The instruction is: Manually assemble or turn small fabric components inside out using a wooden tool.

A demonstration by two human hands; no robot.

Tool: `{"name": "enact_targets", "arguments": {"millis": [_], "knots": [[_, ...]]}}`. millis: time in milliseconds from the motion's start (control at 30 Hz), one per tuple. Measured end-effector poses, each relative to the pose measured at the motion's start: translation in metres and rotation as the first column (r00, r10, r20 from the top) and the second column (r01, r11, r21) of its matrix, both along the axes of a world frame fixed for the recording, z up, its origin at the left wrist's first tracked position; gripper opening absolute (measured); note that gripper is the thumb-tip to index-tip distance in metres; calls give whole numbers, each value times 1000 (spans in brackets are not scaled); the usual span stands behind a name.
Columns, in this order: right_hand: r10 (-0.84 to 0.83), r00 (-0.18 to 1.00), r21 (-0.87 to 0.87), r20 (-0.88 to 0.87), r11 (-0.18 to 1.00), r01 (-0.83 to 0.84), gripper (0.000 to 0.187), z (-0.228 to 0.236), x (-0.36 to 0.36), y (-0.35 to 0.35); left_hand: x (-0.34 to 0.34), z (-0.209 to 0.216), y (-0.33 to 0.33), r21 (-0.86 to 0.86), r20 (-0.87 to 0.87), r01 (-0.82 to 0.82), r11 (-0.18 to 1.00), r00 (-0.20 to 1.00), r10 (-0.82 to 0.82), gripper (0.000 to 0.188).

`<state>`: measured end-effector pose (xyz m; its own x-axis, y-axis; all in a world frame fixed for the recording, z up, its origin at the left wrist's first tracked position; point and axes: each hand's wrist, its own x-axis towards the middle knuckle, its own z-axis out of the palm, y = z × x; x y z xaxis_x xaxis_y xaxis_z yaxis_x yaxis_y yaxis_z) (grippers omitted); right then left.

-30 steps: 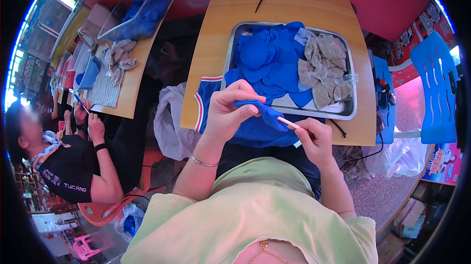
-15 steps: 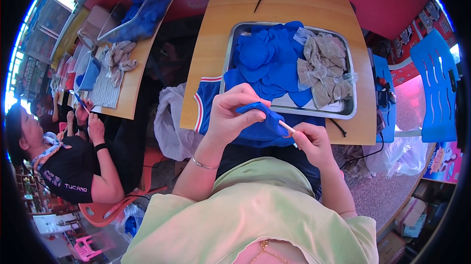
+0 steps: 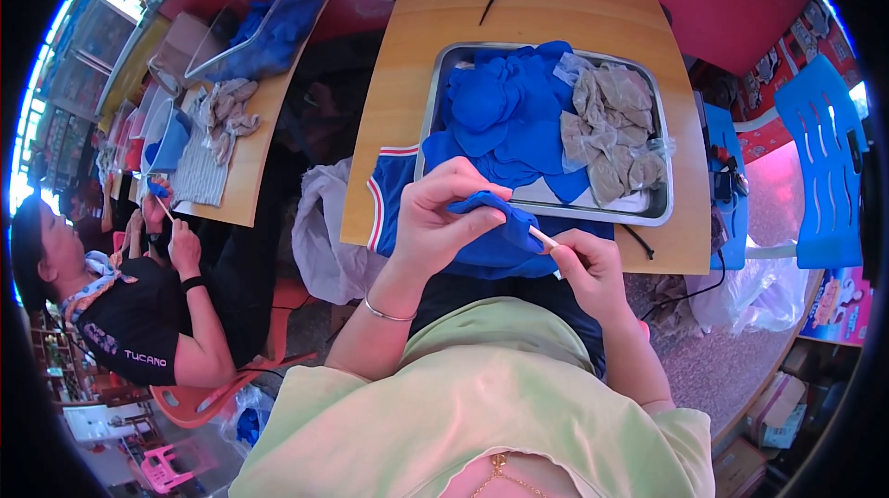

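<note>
Firmly, left hand (image 3: 443,220) pinches blue cloth (image 3: 495,225); right hand (image 3: 585,268) grips stick (image 3: 543,237).

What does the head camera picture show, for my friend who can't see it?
A person's left hand pinches a small blue cloth piece while the right hand pokes a thin stick into it, above a metal tray of blue and grey cloth pieces on a wooden table.

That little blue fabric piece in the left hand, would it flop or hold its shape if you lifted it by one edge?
The blue fabric piece would probably flop: it already folds and bunches around the left hand's fingers. It looks light, since a fingertip pinch carries it. The thin stick in the right hand seems stiffer.
</note>
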<state>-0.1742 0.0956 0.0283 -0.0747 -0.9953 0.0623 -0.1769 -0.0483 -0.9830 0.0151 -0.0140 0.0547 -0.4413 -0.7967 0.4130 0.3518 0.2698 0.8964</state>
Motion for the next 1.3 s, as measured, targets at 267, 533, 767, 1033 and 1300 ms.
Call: {"name": "enact_targets", "arguments": {"millis": [267,533,767,1033,1300], "knots": [[109,992,-80,63,991,-104,19,-8,-6,0,4,-1,-5,19,41,168,986,985,-169,19],[127,989,35,81,991,-130,17,-5,-5,-2,2,-4,-6,71,-202,111,991,975,-95,20],[55,993,15,104,998,-57,16,-5,0,0,-3,-4,-5,29,-202,58,998,978,-51,20],[10,1000,-196,-2,981,-10,20,-11,-3,-4,-1,-1,-4,94,-92,205,974,976,-196,18],[280,886,102,369,936,-338,24,-3,-4,0,1,-4,-1,133,-144,286,949,953,-267,15]]}}
